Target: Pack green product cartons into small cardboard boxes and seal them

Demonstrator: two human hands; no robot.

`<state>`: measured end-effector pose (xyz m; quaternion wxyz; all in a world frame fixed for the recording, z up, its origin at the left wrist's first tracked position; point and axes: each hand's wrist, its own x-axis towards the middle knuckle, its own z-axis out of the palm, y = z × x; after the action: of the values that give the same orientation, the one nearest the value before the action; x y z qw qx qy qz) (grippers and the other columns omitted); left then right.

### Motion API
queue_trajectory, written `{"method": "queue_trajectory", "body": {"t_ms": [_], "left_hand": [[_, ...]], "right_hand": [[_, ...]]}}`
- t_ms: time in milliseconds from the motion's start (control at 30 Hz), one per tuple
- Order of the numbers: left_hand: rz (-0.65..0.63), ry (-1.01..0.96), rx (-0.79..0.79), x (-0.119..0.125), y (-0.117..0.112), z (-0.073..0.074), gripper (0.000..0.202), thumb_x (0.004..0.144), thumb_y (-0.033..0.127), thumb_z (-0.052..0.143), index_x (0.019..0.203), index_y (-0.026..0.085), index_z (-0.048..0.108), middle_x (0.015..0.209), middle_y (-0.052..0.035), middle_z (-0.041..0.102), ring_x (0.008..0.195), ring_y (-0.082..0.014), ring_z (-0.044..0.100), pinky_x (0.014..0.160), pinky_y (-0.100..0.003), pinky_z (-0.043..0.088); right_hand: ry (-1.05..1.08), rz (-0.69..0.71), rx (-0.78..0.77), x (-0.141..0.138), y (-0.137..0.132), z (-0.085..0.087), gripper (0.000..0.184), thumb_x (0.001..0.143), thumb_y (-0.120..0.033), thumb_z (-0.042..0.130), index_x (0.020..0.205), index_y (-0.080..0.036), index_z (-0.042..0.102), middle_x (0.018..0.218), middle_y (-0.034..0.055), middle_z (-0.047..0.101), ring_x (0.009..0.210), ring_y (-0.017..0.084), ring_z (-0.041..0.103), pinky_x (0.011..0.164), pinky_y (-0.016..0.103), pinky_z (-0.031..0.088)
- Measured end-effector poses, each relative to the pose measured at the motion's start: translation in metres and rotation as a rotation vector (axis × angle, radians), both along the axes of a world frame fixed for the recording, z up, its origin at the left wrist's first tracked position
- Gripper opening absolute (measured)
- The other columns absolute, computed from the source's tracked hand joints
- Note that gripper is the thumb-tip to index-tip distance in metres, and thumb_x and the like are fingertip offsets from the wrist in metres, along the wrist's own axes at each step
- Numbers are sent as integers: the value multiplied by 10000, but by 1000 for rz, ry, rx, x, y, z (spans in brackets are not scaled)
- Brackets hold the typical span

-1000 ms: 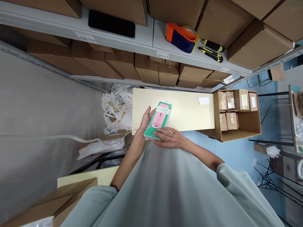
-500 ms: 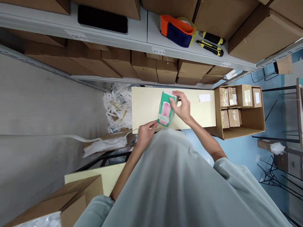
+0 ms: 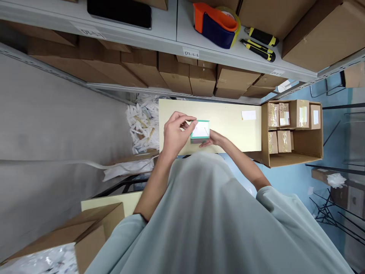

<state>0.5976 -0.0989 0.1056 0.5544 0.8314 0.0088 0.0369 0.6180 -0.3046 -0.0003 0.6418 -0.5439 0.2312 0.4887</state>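
Note:
A small box [image 3: 200,129] with a white end face and green edges is held between my hands above the cream tabletop [image 3: 232,133]. My left hand [image 3: 177,131] is closed, thumb and forefinger pinched together at the box's upper left corner. From the lower right, my right hand [image 3: 212,139] grips the box, its fingers partly hidden behind and under it. The box's printed front is turned out of sight. A white slip of paper [image 3: 249,115] lies on the tabletop to the right.
At the right end stands an open carton [image 3: 306,156] with several taped boxes. The shelf above bears a phone [image 3: 119,13], a tape dispenser [image 3: 215,28] and utility knives [image 3: 259,45]. Paper scraps [image 3: 145,125] are heaped on the left; another carton [image 3: 94,243] stands lower left.
The box has been turned so its white end faces up instead of the green and pink front. My left hand moved up to its upper left corner; my right hand moved down to its lower right.

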Motion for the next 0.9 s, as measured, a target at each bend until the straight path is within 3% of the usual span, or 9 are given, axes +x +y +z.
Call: {"method": "queue_trajectory", "body": {"t_ms": [100, 233, 367, 500, 600, 700, 800, 900], "left_hand": [[-8, 131, -16, 21, 1, -11, 160, 969, 317, 805, 1037, 222, 913, 1087, -55, 805, 795, -150, 676, 810, -293, 592], [-12, 219, -75, 23, 5, -28, 222, 957, 376, 801, 1045, 202, 908, 1119, -70, 851, 839, -173, 696, 843, -298, 600], [16, 255, -134, 2, 11, -45, 395, 973, 531, 814, 1152, 187, 892, 1158, -92, 854, 928, -202, 739, 849, -296, 612], [68, 318, -202, -27, 21, -68, 544, 956, 686, 819, 1158, 184, 876, 1170, -115, 834, 1021, -245, 777, 928, -345, 660], [155, 373, -285, -52, 31, -90, 654, 882, 763, 875, 1206, 194, 871, 1261, -135, 809, 1158, -288, 789, 1036, -413, 691], [258, 520, -496, -76, 41, -115, 801, 763, 796, 958, 1279, 193, 847, 1321, -139, 806, 1187, -315, 803, 1084, -489, 705], [386, 600, -709, -92, 51, -145, 836, 659, 735, 1038, 1256, 191, 824, 1334, -140, 810, 1226, -325, 810, 1152, -526, 685], [538, 593, -737, -95, 60, -174, 766, 631, 662, 1050, 1185, 190, 812, 1355, -162, 814, 1344, -346, 778, 1217, -519, 644]], "right_hand": [[266, 119, 28, -23, 9, -3, 629, 1138, -745, 510, 1178, -177, 776, 1015, 149, 848, 835, 282, 839, 758, 407, 723], [328, 52, 46, -37, 10, -8, 666, 1182, -703, 429, 1196, -145, 792, 979, 168, 847, 776, 277, 836, 674, 374, 713], [265, -129, 18, -31, 2, -16, 430, 1159, -570, 580, 1176, -175, 749, 965, 124, 820, 730, 252, 831, 605, 335, 705], [108, -347, -43, -10, -6, -23, 152, 1121, -358, 659, 1136, -208, 684, 1006, 55, 775, 732, 172, 790, 732, 281, 729], [-46, -427, -99, 9, -3, -25, 130, 1081, -326, 721, 1083, -245, 619, 1037, 11, 742, 765, 142, 746, 820, 277, 726], [-180, -413, -149, 25, 11, -26, 174, 1044, -347, 734, 1112, -274, 592, 1074, -21, 724, 804, 133, 716, 809, 265, 699], [-321, -312, -169, 40, 37, -30, 280, 978, -386, 758, 1198, -297, 608, 1223, -16, 727, 946, 138, 725, 757, 219, 661], [-441, -161, -171, 58, 72, -38, 389, 885, -388, 799, 1228, -312, 632, 1452, 4, 696, 1100, 161, 713, 746, 208, 655]]}}
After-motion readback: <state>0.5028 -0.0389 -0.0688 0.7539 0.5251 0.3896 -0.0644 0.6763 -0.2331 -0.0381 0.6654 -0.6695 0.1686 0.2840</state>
